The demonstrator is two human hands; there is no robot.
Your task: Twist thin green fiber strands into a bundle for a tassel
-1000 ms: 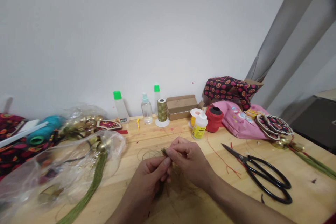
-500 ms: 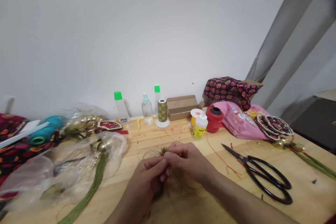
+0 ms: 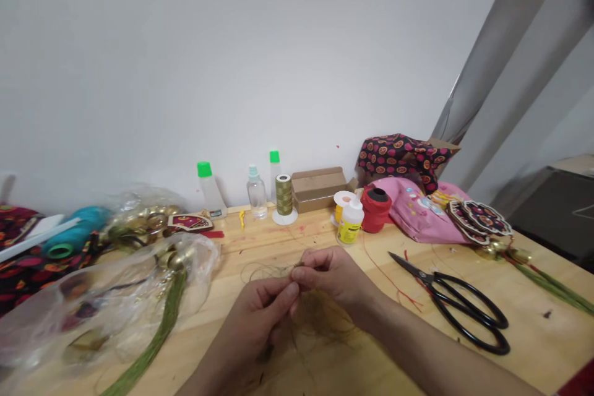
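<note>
My left hand and my right hand meet over the middle of the table, thumbs and fingertips pinched together. Between them is a bundle of olive-green thread; its loose strands hang below the right hand, and thin loops stick out to the left. Most of the held part is hidden by the fingers. Behind the hands stands a spool of olive thread. To the right of my right hand lie black-handled scissors, blades partly apart and pointing away to the left.
On the left, a clear plastic bag holds brass bells beside a long green tassel and a teal thread cone. At the back stand bottles, a cardboard box, a glue bottle and a red thread cone. A pink bag lies right.
The green tuft that stood up above my fingertips now shows less. My hands stay pinched together, and the whole view has shifted slightly.
</note>
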